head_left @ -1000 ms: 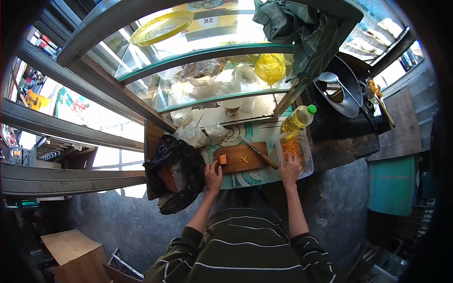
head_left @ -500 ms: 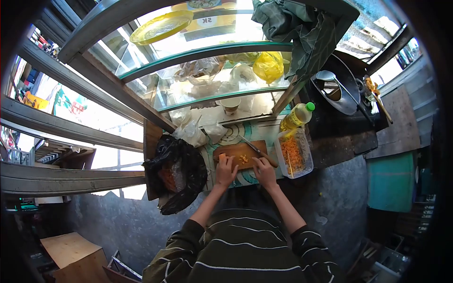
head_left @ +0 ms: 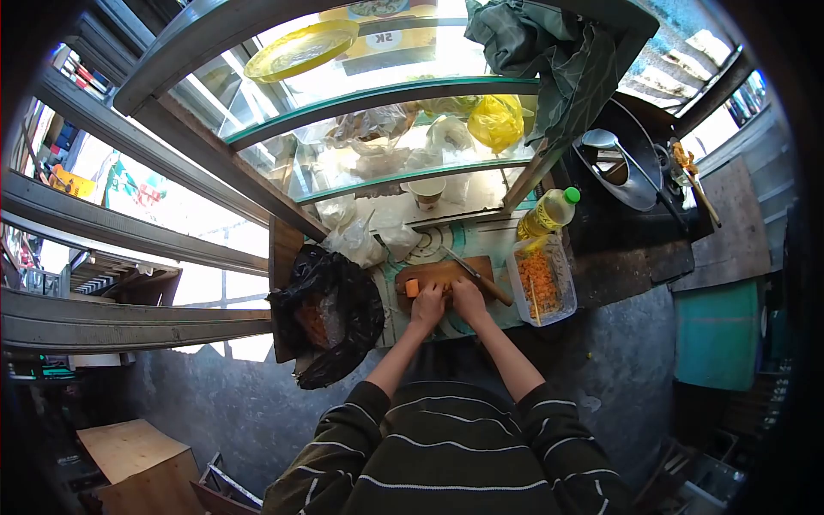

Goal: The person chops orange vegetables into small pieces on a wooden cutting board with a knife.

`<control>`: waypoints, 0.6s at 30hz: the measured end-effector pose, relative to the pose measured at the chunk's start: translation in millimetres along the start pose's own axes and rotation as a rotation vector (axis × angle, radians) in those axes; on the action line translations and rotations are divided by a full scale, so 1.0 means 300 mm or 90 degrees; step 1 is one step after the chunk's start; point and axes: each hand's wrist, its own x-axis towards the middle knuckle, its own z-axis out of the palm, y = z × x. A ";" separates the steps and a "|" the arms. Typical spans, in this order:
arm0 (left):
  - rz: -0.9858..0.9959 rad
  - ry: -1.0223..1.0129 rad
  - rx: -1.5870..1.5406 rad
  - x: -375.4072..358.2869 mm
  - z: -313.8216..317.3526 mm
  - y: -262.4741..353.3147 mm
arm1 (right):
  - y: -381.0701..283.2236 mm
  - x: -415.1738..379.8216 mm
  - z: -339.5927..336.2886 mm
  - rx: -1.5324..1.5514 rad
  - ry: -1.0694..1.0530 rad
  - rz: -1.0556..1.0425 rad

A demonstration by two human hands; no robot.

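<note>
Lying on the wooden cutting board (head_left: 446, 273), the orange carrot piece (head_left: 412, 287) sat near the board's left end, just beside the fingers of the left hand (head_left: 428, 305). The right hand (head_left: 469, 299) rested on the board right next to the left one, the two hands side by side over the board's near edge; both looked loosely curled with fingers down on the wood, though whether they pinched anything could not be told at that size. A knife (head_left: 481, 279) lay slanted across the board's right part, its brown handle pointing toward the clear plastic container (head_left: 539, 283) of chopped orange pieces just right of the board. Behind that container stood a bottle of yellow oil (head_left: 549, 213) with a green cap. Left of the board slumped a black plastic bag (head_left: 330, 313). All of it sat on the patterned table (head_left: 429, 242), in front of a glass display case (head_left: 386, 137).
</note>
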 end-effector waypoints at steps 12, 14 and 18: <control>0.095 -0.050 0.109 0.044 0.006 -0.028 | 0.014 -0.061 -0.265 0.269 0.301 0.061; 0.094 -0.051 0.104 0.049 0.004 -0.012 | 0.084 -0.104 -0.360 0.265 0.374 0.143; 0.064 0.009 -0.064 0.075 -0.050 0.152 | 0.330 -0.196 -0.380 0.119 0.305 0.276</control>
